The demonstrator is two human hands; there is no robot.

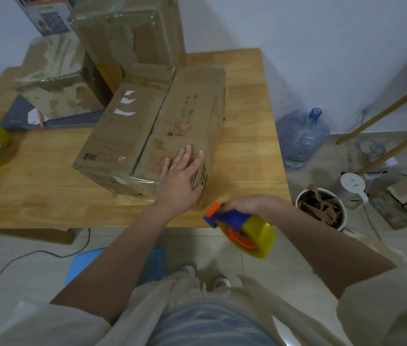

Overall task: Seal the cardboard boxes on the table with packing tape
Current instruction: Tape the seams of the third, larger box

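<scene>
Your left hand lies flat on the cardboard box — your right hand grips the tape dispenser beside the table edge.

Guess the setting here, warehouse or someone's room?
Likely a small home or office packing corner, not a warehouse: one wooden table against a plain wall, taped cardboard boxes stacked on it, a water jug and scrap bin on the tile floor.

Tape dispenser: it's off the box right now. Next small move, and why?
Probably bring the tape dispenser up to the near end of the box, at its centre seam. The right hand holds it just past the table edge, touching no cardboard, while the left hand lies flat on the box's near corner, steadying it. The seam there looks open.
</scene>
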